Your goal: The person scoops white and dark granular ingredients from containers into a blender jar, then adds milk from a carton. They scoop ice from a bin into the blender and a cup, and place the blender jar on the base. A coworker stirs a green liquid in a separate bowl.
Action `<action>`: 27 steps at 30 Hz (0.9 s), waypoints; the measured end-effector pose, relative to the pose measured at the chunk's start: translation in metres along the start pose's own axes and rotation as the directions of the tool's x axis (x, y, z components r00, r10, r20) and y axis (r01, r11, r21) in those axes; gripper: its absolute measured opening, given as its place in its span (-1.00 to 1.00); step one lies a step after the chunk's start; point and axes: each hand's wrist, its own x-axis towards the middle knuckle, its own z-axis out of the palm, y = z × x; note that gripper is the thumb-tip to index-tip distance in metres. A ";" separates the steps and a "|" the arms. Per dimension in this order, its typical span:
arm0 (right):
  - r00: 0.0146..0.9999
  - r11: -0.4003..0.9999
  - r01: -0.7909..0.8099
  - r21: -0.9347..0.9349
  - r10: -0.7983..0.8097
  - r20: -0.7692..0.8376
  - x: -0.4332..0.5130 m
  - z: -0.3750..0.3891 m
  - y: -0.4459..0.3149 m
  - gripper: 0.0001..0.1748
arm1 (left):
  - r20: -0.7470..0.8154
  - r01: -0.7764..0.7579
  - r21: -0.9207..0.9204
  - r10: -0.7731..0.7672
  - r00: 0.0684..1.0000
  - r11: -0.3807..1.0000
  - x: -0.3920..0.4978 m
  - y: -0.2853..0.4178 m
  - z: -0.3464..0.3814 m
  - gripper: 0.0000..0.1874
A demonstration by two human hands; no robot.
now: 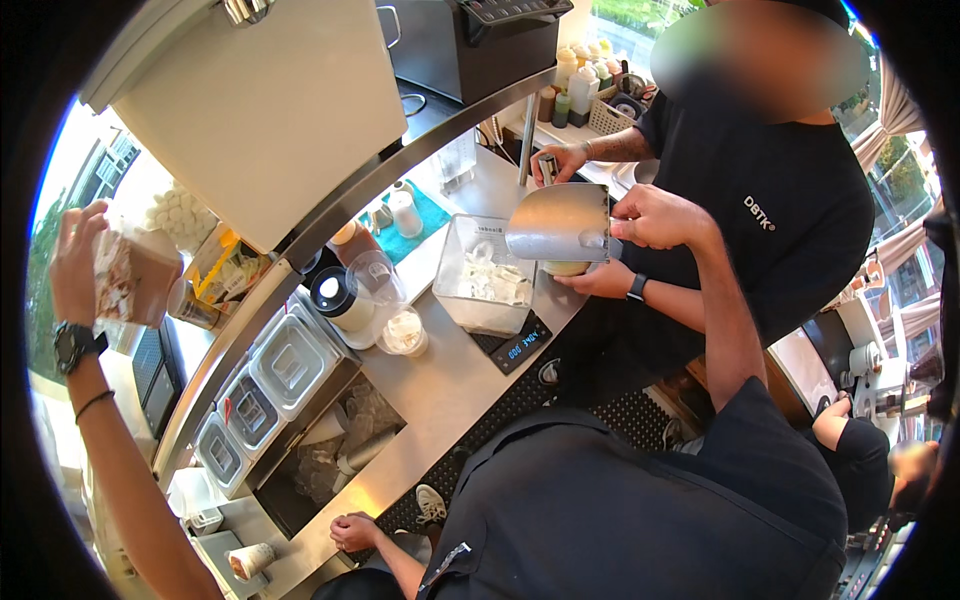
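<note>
My right hand point(660, 214) grips a large metal scoop point(559, 225), tilted beside the clear blender jar point(480, 311). White, ice-like pieces point(491, 277) fill part of the jar, which stands on a black digital scale point(517, 349) with a lit display. Two hands show at the left, and I cannot tell which is mine. One raised hand point(75, 225), with a black watch below it, holds a clear container of brown pieces point(135, 274). The other hand point(356, 532) is curled by the counter's front edge; I see nothing in it.
A co-worker point(757, 202) in black stands opposite, one hand point(600, 279) under the scoop. A plastic cup point(405, 330), lidded tubs point(292, 367) and an open ice bin point(330, 450) line the steel counter point(427, 405). A raised metal shelf point(330, 217) crosses behind.
</note>
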 end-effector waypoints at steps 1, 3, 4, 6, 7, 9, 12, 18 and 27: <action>1.000 1.000 0.009 -0.016 -0.009 -0.004 0.000 -0.002 -0.001 -0.57 | -0.009 -0.005 -0.004 0.005 1.000 1.000 0.001 -0.001 0.001 -0.75; 1.000 0.999 0.027 -0.025 -0.026 0.007 -0.001 -0.008 -0.005 -0.56 | -0.029 -0.014 -0.013 0.014 0.999 1.000 0.002 -0.001 0.003 -0.74; 1.000 0.998 0.019 -0.065 -0.019 -0.006 -0.002 -0.012 -0.009 -0.56 | -0.030 0.003 -0.018 -0.004 1.000 1.000 0.001 -0.001 0.004 -0.74; 1.000 0.989 0.005 -0.146 -0.009 -0.027 -0.004 -0.020 -0.017 -0.56 | -0.025 0.013 -0.021 -0.013 1.000 1.000 0.000 0.000 0.003 -0.74; 1.000 0.990 -0.001 -0.143 -0.002 -0.020 -0.006 -0.024 -0.021 -0.55 | -0.014 0.015 -0.024 -0.016 1.000 1.000 0.000 0.001 0.001 -0.74; 1.000 0.988 -0.010 -0.152 0.008 -0.012 -0.010 -0.034 -0.028 -0.56 | 0.007 0.025 -0.035 -0.024 1.000 0.999 -0.002 0.005 -0.003 -0.74; 1.000 0.990 0.000 -0.143 -0.003 -0.017 -0.015 -0.041 -0.036 -0.58 | 0.041 0.043 -0.049 -0.041 0.998 0.998 -0.004 0.012 -0.012 -0.73; 0.999 0.990 0.032 -0.141 -0.036 -0.032 -0.017 -0.047 -0.045 -0.62 | 0.036 0.040 -0.071 -0.038 0.999 0.997 -0.007 0.018 -0.025 -0.74; 0.994 0.989 0.100 -0.107 -0.105 -0.043 -0.017 -0.052 -0.058 -0.67 | 0.001 -0.014 -0.109 0.014 1.000 0.994 -0.006 0.018 -0.029 -0.80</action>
